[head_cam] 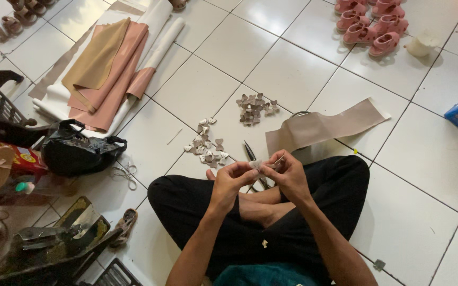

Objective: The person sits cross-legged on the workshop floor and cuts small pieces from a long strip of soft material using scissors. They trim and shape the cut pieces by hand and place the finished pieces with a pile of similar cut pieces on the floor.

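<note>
Hands meet above crossed legs: left hand (230,179) and right hand (287,172) fingers clamped on small pale bow (256,164); scissors (251,153) on floor (292,74) just beyond.

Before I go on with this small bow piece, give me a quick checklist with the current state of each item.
1. Small pale piece pinched between both hands: ok.
2. Left hand grip on the piece: ok.
3. Right hand holds a thin needle-like tool: cannot tell exactly what it is.
4. Scissors lie on the floor just ahead of the hands: ok.
5. Two piles of bow pieces, pale and taupe, apart on the tiles: ok.
</note>
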